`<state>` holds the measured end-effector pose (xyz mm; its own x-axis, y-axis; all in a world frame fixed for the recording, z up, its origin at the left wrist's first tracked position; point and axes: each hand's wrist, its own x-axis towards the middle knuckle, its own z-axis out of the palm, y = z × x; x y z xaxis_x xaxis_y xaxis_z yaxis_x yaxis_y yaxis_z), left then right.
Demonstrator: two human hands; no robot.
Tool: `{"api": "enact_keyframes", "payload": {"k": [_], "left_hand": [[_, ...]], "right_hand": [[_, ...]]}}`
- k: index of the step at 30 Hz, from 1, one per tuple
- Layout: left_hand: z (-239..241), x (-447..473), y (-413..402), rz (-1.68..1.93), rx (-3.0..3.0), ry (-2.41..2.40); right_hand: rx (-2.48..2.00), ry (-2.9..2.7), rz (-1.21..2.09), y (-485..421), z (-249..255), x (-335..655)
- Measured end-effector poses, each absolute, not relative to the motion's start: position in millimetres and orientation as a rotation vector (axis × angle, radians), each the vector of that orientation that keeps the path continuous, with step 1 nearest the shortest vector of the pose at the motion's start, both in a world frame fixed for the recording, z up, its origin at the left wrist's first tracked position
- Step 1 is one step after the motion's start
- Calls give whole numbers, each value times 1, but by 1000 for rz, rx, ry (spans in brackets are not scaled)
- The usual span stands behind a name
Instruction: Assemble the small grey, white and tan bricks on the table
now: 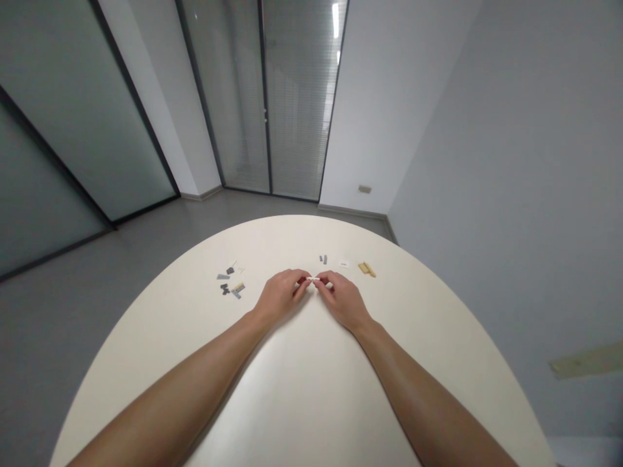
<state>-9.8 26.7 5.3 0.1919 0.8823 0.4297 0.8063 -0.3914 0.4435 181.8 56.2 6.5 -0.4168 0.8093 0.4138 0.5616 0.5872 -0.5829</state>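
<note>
My left hand and my right hand meet over the middle of a round cream table. Both pinch a small white piece between their fingertips, one at each end. Left of my left hand lies a cluster of small grey, black and white pieces. Beyond my right hand sit a small grey piece, a small white piece and a tan piece. What kind of parts they are is too small to tell.
The table's far edge curves close behind the pieces. Grey floor, glass partitions with dark frames and a plain wall surround the table.
</note>
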Motion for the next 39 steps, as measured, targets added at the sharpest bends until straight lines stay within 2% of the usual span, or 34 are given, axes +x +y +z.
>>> {"api": "enact_keyframes", "payload": {"k": [12, 39], "left_hand": [[6, -10, 27, 999, 2333, 1641], [5, -10, 26, 1005, 2310, 1619]], "right_hand": [[-1015, -2135, 564, 57, 5, 182], [-1097, -2089, 468, 56, 6, 181]]}}
